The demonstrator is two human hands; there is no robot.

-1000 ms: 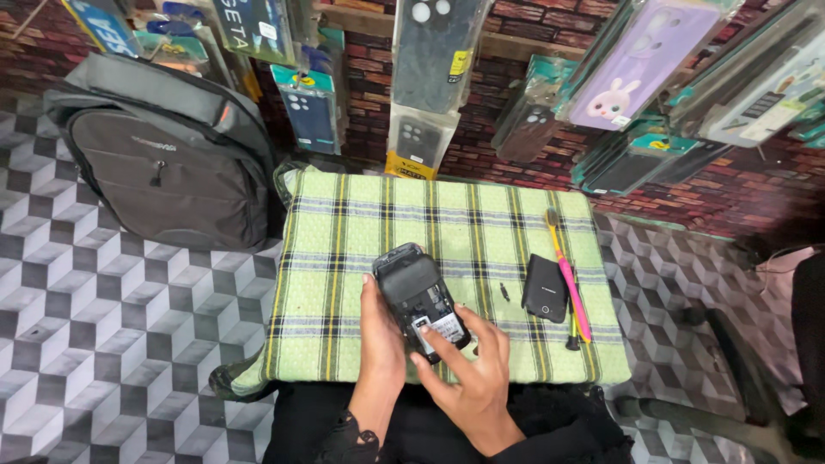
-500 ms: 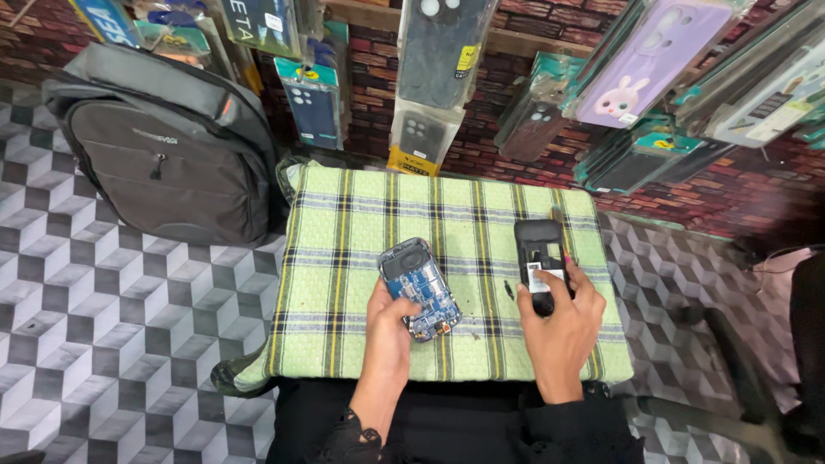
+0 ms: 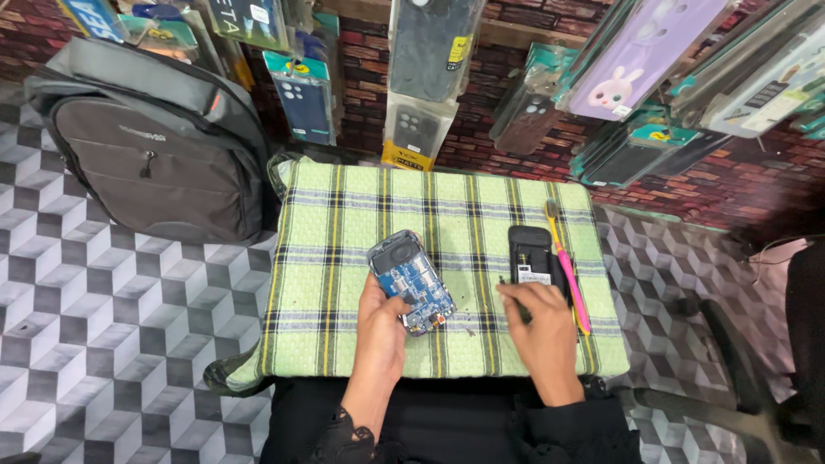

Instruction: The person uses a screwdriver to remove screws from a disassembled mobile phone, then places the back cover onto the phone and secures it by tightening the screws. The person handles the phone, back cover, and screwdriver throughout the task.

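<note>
On the checked cloth, left hand grips the opened phone; right hand rests loosely beside the black cover, pink toothbrush along the right edge.

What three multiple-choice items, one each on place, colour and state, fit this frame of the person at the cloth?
1. Where does the backpack lie?
A. On the floor, left of the cloth
B. On the cloth
C. On the person's lap

2. What colour is the toothbrush handle?
A. Blue
B. Pink
C. White

3. What state is the phone in the left hand in?
A. Closed, screen lit
B. Wrapped in packaging
C. Opened, blue circuit board bared

Answers:
1 A: the grey backpack rests on the tiled floor by the cloth's left edge.
2 B: a pink handle runs beside the black back cover, past the right hand.
3 C: the blue board with its metal parts faces up.
</note>
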